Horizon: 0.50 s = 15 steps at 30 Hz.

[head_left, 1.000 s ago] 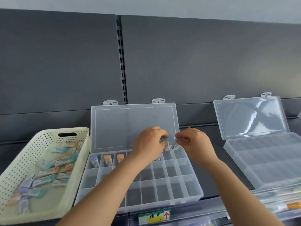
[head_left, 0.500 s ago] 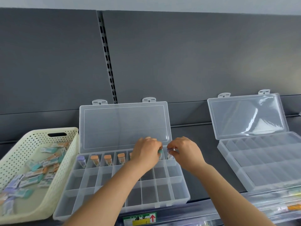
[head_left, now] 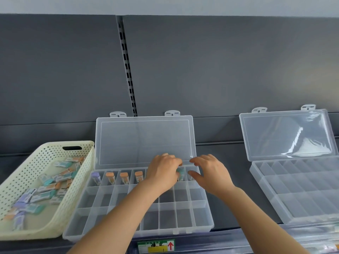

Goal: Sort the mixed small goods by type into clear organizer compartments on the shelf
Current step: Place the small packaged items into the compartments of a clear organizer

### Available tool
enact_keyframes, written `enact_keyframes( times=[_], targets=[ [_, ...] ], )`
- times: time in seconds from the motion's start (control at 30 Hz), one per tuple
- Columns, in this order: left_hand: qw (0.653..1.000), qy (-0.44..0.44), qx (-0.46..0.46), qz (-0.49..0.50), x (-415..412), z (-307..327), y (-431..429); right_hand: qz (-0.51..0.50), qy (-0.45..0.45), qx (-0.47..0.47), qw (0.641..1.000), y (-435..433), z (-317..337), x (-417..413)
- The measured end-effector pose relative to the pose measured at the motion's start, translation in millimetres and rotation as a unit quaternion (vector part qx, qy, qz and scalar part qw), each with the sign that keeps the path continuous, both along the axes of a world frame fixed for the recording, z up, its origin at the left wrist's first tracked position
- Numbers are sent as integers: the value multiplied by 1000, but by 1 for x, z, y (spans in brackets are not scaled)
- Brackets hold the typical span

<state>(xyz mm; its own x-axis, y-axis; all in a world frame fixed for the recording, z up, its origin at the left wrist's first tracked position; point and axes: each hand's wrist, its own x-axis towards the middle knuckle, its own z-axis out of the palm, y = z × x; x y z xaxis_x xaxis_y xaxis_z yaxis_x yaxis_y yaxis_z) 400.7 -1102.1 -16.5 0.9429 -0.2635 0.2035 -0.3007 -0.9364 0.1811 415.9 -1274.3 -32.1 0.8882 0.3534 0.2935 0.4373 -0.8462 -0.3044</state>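
Observation:
A clear organizer (head_left: 183,217) lies in the middle of the shelf with its lid (head_left: 145,140) standing open. Its back row holds a purple-capped tube (head_left: 95,177) and three orange-capped tubes (head_left: 124,177), one per compartment. My left hand (head_left: 162,173) is over the back row, its curled fingertips pinching a teal-capped tube (head_left: 181,173) that stands in the second compartment from the right. My right hand (head_left: 211,173) hovers over the rightmost back compartment with fingers spread and holds nothing. What lies in that compartment is hidden.
A cream perforated basket (head_left: 55,213) at the left holds several small teal, orange and purple goods (head_left: 45,189). A second clear organizer (head_left: 297,195) with its lid open stands at the right. The dark shelf back panel (head_left: 201,70) rises behind.
Both hands have lowered from in front of the lid to the back row. My right hand let go of its small tube and spread its fingers. The teal-capped tube now stands in a compartment.

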Motion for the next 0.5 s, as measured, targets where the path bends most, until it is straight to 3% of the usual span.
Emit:
enact_keyframes(
  times=[0.27, 0.5],
  targets=[
    [997, -36, 15, 73, -22, 19, 57, 52, -21, 31, 998, 49, 19, 2],
    [980, -30, 72, 185, -69, 35, 157, 179, -3, -1, 984, 149, 37, -16]
  ],
)
